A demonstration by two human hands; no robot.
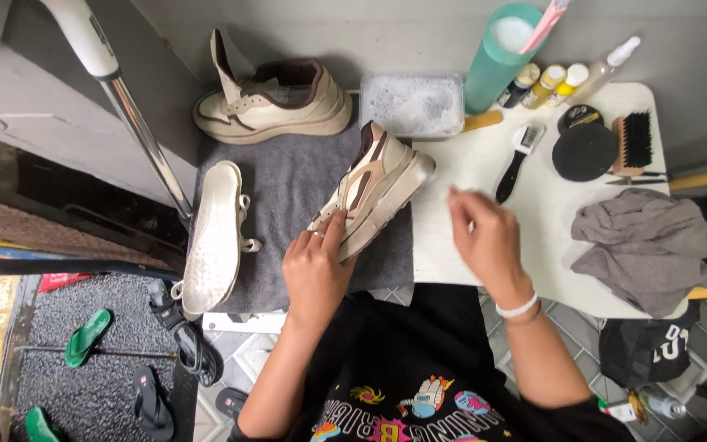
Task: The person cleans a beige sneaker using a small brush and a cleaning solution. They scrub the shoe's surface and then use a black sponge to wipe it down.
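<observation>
Here, steadying the beige sneaker (374, 192) tilted on its side atop the grey towel (288, 176) — left hand (314, 270) clasping its heel, right hand (486, 237) hovering empty, fingers loosely curled — best keeping that firm grip while brushing.

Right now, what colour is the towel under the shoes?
Dark grey. The towel shows best in the head view, under the cream-and-brown shoe.

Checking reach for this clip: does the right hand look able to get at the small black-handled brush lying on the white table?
Probably yes. The right hand is empty above the white table, and the black-handled brush lies just beyond its fingertips with only bare tabletop between. The left hand is on the sneaker, clear of that path.
</observation>
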